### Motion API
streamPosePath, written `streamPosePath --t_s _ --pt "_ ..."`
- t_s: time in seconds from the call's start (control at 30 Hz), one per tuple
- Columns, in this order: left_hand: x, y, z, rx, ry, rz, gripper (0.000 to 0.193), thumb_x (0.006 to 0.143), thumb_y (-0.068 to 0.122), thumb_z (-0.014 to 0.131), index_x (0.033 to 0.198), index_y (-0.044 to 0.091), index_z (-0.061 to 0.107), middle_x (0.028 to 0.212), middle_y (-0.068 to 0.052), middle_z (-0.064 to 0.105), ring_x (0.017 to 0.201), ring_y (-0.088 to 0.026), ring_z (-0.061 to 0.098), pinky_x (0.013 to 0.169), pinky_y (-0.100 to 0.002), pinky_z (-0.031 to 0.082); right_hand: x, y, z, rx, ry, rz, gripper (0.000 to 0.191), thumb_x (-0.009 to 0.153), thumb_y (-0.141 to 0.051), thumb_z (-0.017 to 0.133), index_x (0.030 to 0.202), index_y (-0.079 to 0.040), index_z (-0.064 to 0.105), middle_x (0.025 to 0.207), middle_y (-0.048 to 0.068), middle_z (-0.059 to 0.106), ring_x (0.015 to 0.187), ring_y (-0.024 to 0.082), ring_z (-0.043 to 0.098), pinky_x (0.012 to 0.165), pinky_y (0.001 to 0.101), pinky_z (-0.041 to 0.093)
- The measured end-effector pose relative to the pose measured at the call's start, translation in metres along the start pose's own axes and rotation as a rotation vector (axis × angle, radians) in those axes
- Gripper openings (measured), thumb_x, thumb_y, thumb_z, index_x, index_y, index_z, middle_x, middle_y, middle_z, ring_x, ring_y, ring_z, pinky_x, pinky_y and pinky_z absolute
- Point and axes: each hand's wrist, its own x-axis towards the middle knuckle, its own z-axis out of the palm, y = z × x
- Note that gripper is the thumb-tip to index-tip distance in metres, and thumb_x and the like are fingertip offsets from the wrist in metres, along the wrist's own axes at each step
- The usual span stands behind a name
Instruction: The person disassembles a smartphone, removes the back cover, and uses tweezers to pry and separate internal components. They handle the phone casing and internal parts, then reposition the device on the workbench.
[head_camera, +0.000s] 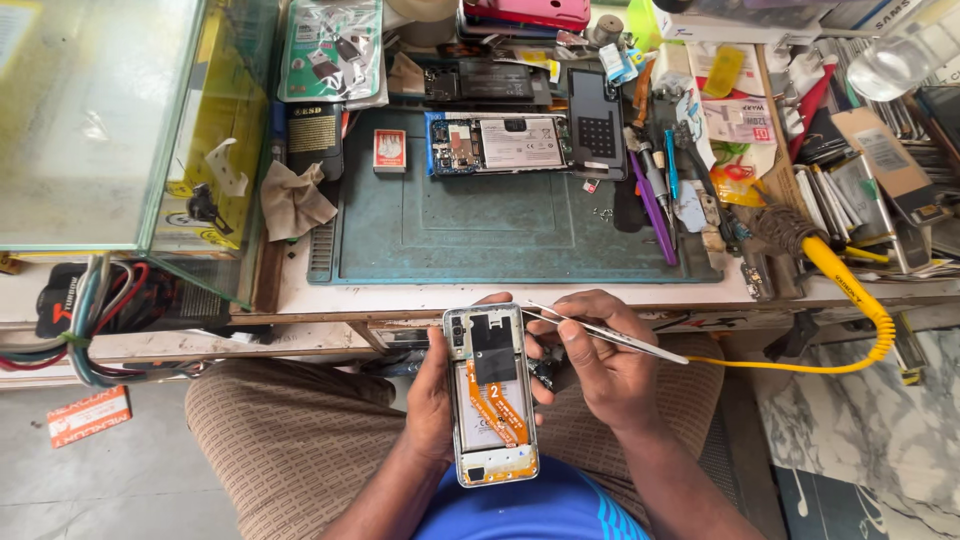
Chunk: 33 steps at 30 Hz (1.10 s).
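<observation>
My left hand (432, 395) grips an opened phone (491, 396) from its left edge, over my lap. The phone's back is off, showing a black part, orange flex ribbons and a silver frame. My right hand (600, 365) holds metal tweezers (600, 333), with their tips near the phone's upper right edge. Two right fingers also touch the phone's right side.
A teal work mat (500, 225) lies on the bench ahead, with a second opened phone (500, 143), a dark phone (596, 122) and a small red box (389, 150) on it. Tools and a yellow coiled cable (850, 290) crowd the right. A glass case (100, 120) stands at left.
</observation>
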Motion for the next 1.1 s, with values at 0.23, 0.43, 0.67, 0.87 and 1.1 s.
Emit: streamPosePath --t_s 0.23,0.43,0.67,0.87,1.1 --pt "0.002 0.000 0.000 0.075 -0.017 0.035 0.104 0.096 0.080 0.028 0.172 0.010 0.011 0.127 -0.018 0.058 0.099 -0.032 0.071 0.084 -0.047 0.063 0.004 -0.002 0.004 -0.003 0.002 -0.010 0.020 0.107 -0.011 0.058 0.120 0.003 0.061 0.108 0.016 0.073 0.099 0.021 0.076 0.082 0.0327 0.066" --pt "0.007 0.001 0.005 0.226 -0.021 0.066 0.105 0.097 0.082 0.022 0.175 0.013 0.009 0.127 -0.012 0.057 0.102 -0.028 0.068 0.088 -0.045 0.059 0.005 -0.018 0.009 -0.364 -0.031 -0.082 0.024 0.109 -0.023 0.059 0.118 -0.003 0.068 0.103 0.011 0.078 0.095 0.021 0.078 0.087 0.0323 0.066" --pt "0.015 0.005 0.040 0.765 0.234 0.006 0.094 0.094 0.073 0.020 0.169 0.022 -0.003 0.137 -0.008 0.052 0.128 -0.021 0.053 0.113 -0.047 0.042 0.012 -0.061 0.020 -0.391 -0.298 -0.278 0.061 0.087 -0.045 0.080 0.131 -0.009 0.056 0.130 0.016 0.067 0.128 0.031 0.066 0.107 0.0411 0.056" --pt "0.024 0.031 0.061 0.969 0.169 0.088 0.092 0.108 0.054 0.036 0.166 0.016 -0.025 0.128 -0.022 0.063 0.124 -0.031 0.059 0.117 -0.046 0.037 0.001 -0.069 0.014 -0.408 -0.249 -0.061 0.051 0.089 -0.016 0.082 0.132 -0.007 0.058 0.140 0.020 0.066 0.129 0.028 0.068 0.107 0.0373 0.057" --pt "0.052 0.041 0.074 1.128 0.302 0.153 0.092 0.090 0.035 0.070 0.155 0.007 0.011 0.129 -0.020 0.056 0.116 -0.025 0.066 0.098 -0.041 0.054 0.004 -0.045 0.000 -0.275 0.031 0.076 0.029 0.092 -0.005 0.073 0.120 -0.002 0.066 0.119 0.011 0.073 0.096 0.008 0.068 0.083 0.0237 0.057"
